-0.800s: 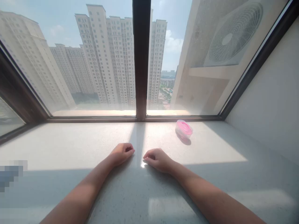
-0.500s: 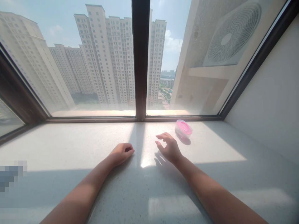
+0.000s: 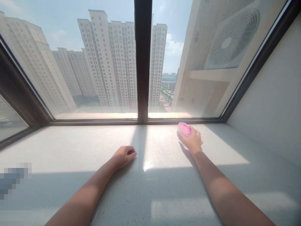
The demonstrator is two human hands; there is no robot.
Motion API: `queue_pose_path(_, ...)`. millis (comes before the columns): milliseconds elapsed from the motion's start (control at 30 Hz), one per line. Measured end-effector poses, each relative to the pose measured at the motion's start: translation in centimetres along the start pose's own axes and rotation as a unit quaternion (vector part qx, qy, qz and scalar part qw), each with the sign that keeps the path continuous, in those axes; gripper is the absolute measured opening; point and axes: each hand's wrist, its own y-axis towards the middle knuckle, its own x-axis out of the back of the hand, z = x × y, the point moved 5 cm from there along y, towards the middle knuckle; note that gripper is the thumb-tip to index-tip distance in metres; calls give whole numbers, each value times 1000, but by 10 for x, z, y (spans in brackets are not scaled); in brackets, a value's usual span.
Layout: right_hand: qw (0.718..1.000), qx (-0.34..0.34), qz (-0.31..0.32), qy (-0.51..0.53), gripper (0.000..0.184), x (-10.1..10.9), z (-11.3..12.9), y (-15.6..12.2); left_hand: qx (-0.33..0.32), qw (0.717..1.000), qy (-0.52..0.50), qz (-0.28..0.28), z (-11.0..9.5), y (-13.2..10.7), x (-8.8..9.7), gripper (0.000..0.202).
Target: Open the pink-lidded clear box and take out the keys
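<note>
A small clear round container with a pink lid [image 3: 184, 128] sits on the pale stone windowsill [image 3: 70, 147], near the window frame and right of centre. My right hand [image 3: 193, 140] has reached it, and its fingers curl round the container's near and right side. My left hand [image 3: 124, 155] rests on the sill at centre as a loose fist, with nothing visible in it.
A dark window frame with a vertical mullion [image 3: 142, 62] runs along the back of the sill. A white wall [image 3: 272, 103] closes off the right side. Outside are tall buildings and an air-conditioner fan unit [image 3: 231, 37]. A blurred patch [image 3: 13, 180] lies at the left edge.
My right hand left its fist at centre, opened, and moved forward and right onto the pink-lidded container. My left hand has stayed where it was.
</note>
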Motion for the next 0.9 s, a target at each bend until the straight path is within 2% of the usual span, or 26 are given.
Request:
queue_pose_path(133,999,28,8,41,77,-5,-8,7,-5,1000,-6,-1,1,0,0,30)
queue_pose_path(300,996,46,8,75,72,-3,-6,7,-11,1000,0,-4,-2,-1,1,29)
queue_pose_path(433,990,71,21,118,72,4,12,0,-5,999,-30,-16,-2,-1,2,28)
queue_pose_path(533,976,116,67,172,72,6,37,-16,23,996,-87,-16,0,-1,2,30)
queue_pose_path(600,955,149,137,215,72,3,56,-33,40,990,-130,-32,0,-1,5,34)
queue_pose_path(700,901,221,233,291,68,3,87,-66,50,975,-198,-84,-3,-3,12,44)
queue_pose_path(767,856,287,289,319,68,5,106,-89,49,961,-250,-108,-7,-5,16,49)
queue_pose_path(833,819,341,315,337,69,11,120,-108,51,942,-315,-102,-12,-8,15,51)
queue_pose_path(900,786,373,334,362,68,16,131,-123,62,917,-388,-68,-19,-12,9,51)
